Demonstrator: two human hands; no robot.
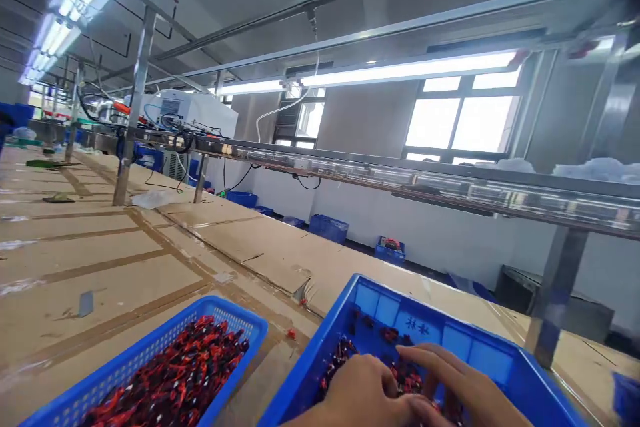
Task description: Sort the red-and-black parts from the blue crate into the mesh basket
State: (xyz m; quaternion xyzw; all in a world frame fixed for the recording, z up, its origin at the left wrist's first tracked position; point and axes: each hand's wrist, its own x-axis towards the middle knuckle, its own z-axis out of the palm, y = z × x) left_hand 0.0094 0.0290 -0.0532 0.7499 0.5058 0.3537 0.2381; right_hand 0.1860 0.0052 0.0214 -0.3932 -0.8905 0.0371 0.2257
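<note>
Small glossy dark-red pieces [345, 350] lie in a deep blue plastic crate [480, 347] at the lower right; their exact kind is too small to make out. Inside this crate, my left hand [357, 383] is bent over the pieces, its fingers curled and mostly hidden. My right hand [465, 383] comes in from the right, fingers bent towards the left hand, close to or touching it. What either hand holds is hidden between them. To the left, a shallow perforated blue basket [250, 327] is filled with similar red and black pieces [175, 373].
A long table [100, 260] covered in taped cardboard bears both containers. Metal posts [135, 107] and a raised shelf [400, 177] run along it. A white machine [200, 110] with cables stands on the shelf. Blue crates [329, 228] sit on the floor by the wall.
</note>
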